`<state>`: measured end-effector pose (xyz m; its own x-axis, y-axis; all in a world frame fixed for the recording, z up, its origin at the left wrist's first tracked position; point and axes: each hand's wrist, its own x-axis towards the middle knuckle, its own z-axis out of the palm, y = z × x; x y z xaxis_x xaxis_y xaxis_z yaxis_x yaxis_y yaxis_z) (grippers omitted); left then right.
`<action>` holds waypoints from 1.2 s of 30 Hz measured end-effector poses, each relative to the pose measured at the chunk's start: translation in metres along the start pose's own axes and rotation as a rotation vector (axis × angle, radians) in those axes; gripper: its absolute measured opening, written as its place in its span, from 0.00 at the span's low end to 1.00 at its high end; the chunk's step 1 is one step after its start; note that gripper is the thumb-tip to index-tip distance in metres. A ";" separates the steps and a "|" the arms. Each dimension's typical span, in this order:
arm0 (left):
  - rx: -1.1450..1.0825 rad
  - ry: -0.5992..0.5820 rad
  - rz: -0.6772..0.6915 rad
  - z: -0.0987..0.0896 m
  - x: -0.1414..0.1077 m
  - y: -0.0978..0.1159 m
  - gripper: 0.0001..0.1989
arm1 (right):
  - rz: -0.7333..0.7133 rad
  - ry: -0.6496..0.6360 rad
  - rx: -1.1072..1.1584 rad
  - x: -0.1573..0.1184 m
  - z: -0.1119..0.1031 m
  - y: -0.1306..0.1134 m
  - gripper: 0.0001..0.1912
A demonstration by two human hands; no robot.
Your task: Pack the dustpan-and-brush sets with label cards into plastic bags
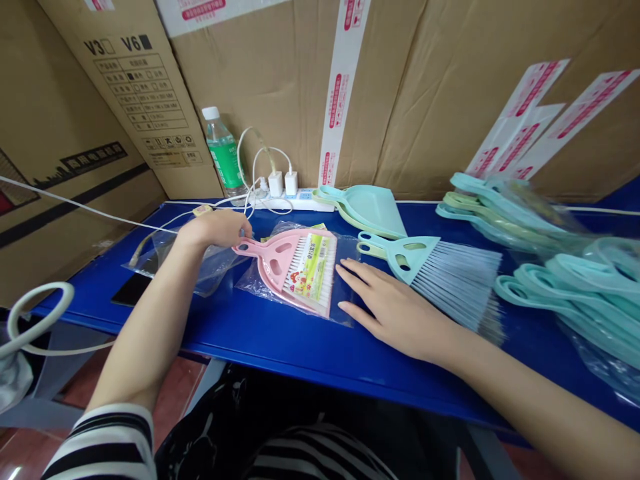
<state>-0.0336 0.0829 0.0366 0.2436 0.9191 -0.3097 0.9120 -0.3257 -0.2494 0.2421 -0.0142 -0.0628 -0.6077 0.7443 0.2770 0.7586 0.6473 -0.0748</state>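
**Striped sleeve up close, pink dustpan set between two hands**

So the black-and-white sleeve (105, 443) is nearest, then a blue table (300, 353) over reddish floor tiles (175, 383). Cardboard boxes (280, 87) wall off the back, with a power strip (320, 205) and a green-labelled bottle (225, 153) in front.

Elbow room? There's a bare blue strip between the pink dustpan set (283, 250) and the front edge. The right end is crammed with bagged mint dustpans (590, 287).

The pink set is smooth, plastic-looking stuff, white bristles, printed card, crinkly clear wrap. Left hand (220, 228) is bent at its handle; can't tell if those fingers grip. Right hand (395, 307) is palm down, fingers loosely spread beside the bristle end. Past it: grey fanned brush (460, 277), flat mint dustpan (375, 207) behind.
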 end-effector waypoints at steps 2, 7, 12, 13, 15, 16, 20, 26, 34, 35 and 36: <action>0.015 0.002 -0.018 0.000 0.001 -0.001 0.14 | -0.002 -0.002 -0.024 0.000 0.001 0.000 0.28; 0.002 0.014 -0.007 0.003 0.004 -0.006 0.15 | -0.023 -0.006 -0.086 0.001 0.001 -0.001 0.28; 0.025 0.084 0.028 0.009 0.012 -0.006 0.19 | -0.060 -0.004 -0.076 0.000 -0.003 -0.004 0.25; 0.029 0.091 0.040 0.011 0.015 -0.006 0.20 | -0.071 0.002 -0.058 0.000 -0.005 -0.005 0.24; 0.021 0.107 0.074 0.014 0.020 -0.006 0.22 | -0.093 0.013 0.004 0.000 -0.009 -0.007 0.21; 0.010 0.116 0.094 0.015 0.022 -0.006 0.22 | -0.100 0.018 0.044 0.000 -0.011 -0.008 0.19; 0.005 0.167 0.138 0.017 0.027 -0.006 0.22 | -0.073 0.091 0.108 0.003 -0.018 -0.005 0.17; -0.006 0.299 0.218 0.014 0.025 0.001 0.20 | 0.052 0.119 0.008 0.004 -0.015 0.002 0.16; -0.049 0.459 0.243 0.022 0.034 0.024 0.22 | 0.119 0.053 -0.002 0.003 -0.013 0.003 0.19; -0.049 0.461 0.241 0.023 0.036 0.026 0.22 | 0.119 0.043 0.003 0.003 -0.013 0.003 0.20; -0.046 0.464 0.233 0.025 0.036 0.029 0.21 | 0.120 0.030 0.011 0.003 -0.014 0.002 0.21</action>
<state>-0.0067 0.1015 -0.0043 0.5526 0.8286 0.0893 0.8274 -0.5326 -0.1780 0.2454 -0.0131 -0.0490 -0.5050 0.8115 0.2940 0.8228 0.5556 -0.1201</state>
